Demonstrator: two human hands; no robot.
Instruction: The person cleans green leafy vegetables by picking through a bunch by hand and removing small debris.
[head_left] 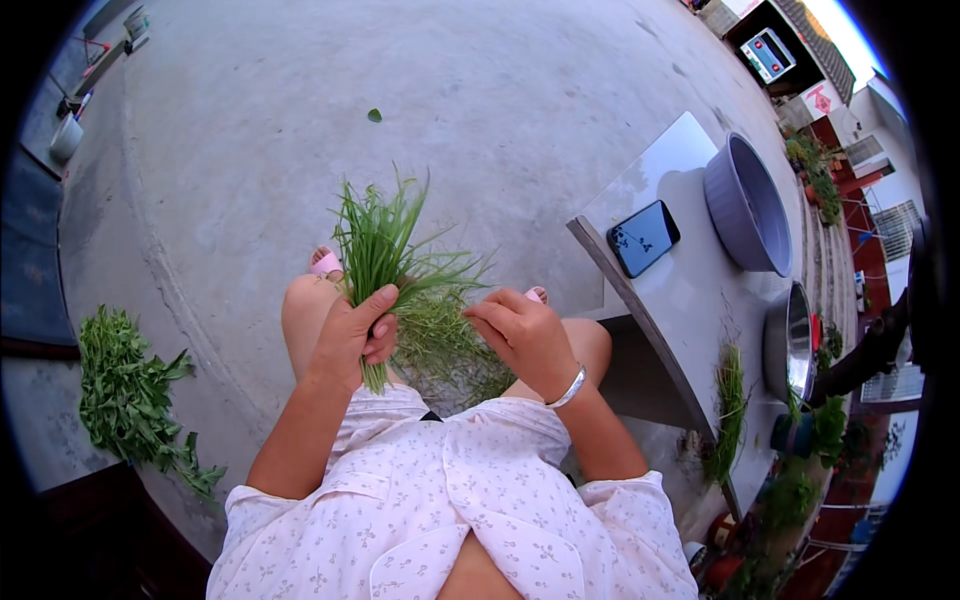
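Observation:
A bunch of long, thin green stalks, which look like chives (378, 238), stands nearly upright in my left hand (362, 335), whose fingers wrap round its lower part. Some blades fan out to the right, toward my right hand (525, 335). That hand is closed in a pinch beside the bunch, a silver bangle on its wrist; whatever lies between its fingertips is too small to make out. Below both hands, on the ground between my knees, lies a loose heap of green and yellowish trimmings (440, 345).
At my right stands a table (655, 190) with a phone (644, 238), a purple basin (745, 205), a metal bowl (790, 340) and another thin green bunch (731, 410). Leafy greens (125, 385) lie on the ground to the left. A single leaf (374, 115) rests ahead on the concrete.

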